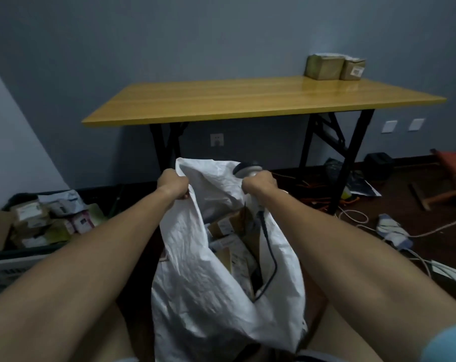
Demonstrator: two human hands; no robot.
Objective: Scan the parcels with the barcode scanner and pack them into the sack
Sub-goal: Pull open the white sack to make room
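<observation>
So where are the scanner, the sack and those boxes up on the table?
barcode scanner [245, 169]: head view, on its rounded head above the right hand.
sack [195, 278]: head view, on its white front wall.
boxes on the table [323, 67]: head view, on the left box's front face.

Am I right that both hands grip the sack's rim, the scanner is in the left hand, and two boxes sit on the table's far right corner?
Not quite. The head view shows the scanner in the right hand, not the left. The left hand grips only the rim of the sack. Both hands do hold it open, and two boxes sit on the table's far right corner.
</observation>
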